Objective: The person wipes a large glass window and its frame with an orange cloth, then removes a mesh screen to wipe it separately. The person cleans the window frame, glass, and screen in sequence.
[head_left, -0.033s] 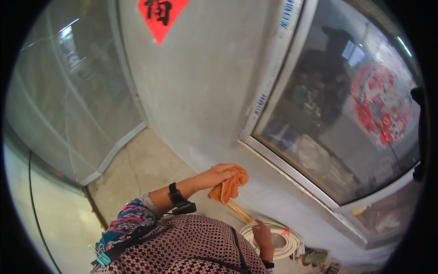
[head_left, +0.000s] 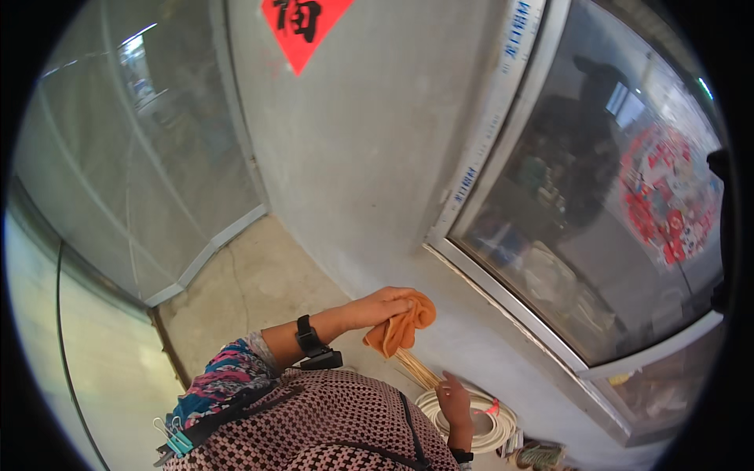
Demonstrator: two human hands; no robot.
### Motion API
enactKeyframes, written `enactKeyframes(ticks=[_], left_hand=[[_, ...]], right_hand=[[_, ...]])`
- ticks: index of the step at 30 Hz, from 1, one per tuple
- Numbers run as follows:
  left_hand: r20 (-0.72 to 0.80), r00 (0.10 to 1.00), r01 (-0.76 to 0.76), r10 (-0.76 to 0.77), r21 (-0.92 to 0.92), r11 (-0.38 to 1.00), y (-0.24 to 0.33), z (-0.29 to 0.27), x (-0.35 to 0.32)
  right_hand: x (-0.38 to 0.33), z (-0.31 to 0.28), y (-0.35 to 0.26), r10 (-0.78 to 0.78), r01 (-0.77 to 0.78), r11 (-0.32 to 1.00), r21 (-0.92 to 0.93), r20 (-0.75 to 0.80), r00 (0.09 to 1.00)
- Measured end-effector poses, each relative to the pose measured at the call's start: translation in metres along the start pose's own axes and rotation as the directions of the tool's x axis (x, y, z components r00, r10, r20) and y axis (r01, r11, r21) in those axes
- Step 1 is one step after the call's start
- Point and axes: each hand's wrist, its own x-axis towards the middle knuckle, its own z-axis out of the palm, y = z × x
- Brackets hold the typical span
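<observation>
The left hand (head_left: 382, 306) is raised in front of the grey plastered wall (head_left: 369, 149), its fingers curled together and clamped on a crumpled orange cloth (head_left: 399, 330), which hangs down from the grip just beside the wall, a little below and to the left of the lower corner of the pale metal window frame (head_left: 491, 118). The wrist of that arm carries a black band with a small black device (head_left: 312, 345) fixed to it, and the forearm comes out of a sleeve with a bright floral pattern (head_left: 224, 377). The right hand (head_left: 454, 400) is lower, near the bottom of the view, with its fingers loosely apart; it rests against a bundle of thin pale wooden sticks (head_left: 416, 369) that slants up toward the cloth, though whether the fingers really close on the sticks cannot be told from here. Just behind that hand lies a coil of white cable (head_left: 491, 428) on the floor at the foot of the wall. The person's chest shows as a dark red and white checked garment (head_left: 330, 428) crossed by a black strap. To the right, the large glass pane (head_left: 597, 220) of the window bears a round red paper decoration (head_left: 667, 196). A red diamond-shaped paper (head_left: 302, 27) sticks to the wall at the top, and a frosted glass panel (head_left: 118, 157) stands on the left above the pale concrete floor (head_left: 251, 290).
</observation>
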Motion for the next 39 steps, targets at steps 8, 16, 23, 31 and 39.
enactKeyframes(ticks=[8,16,23,31,39], left_hand=[[0.027,0.999,-0.028,0.025,0.123,0.992,0.015,0.012,-0.091],[-0.237,0.966,0.128,-0.105,0.084,0.988,0.016,-0.045,-0.195],[-0.497,0.867,0.004,0.024,0.055,0.999,-0.019,-0.121,-0.319],[-0.824,0.567,0.156,0.002,0.110,0.982,-0.074,-0.194,-0.468],[-0.900,0.434,-0.060,0.043,0.019,0.998,-0.093,-0.231,-0.494]], right_hand=[[0.058,0.007,-0.163,-0.551,0.412,0.797,0.442,0.253,0.795],[0.065,0.083,-0.222,-0.410,0.185,0.875,0.448,0.481,0.775],[0.069,0.141,-0.347,-0.507,0.396,0.862,0.317,0.521,0.687],[0.096,0.267,-0.441,-0.604,0.506,0.791,0.344,0.572,0.555],[0.147,0.370,-0.512,-0.596,0.534,0.786,0.311,0.609,0.523]])
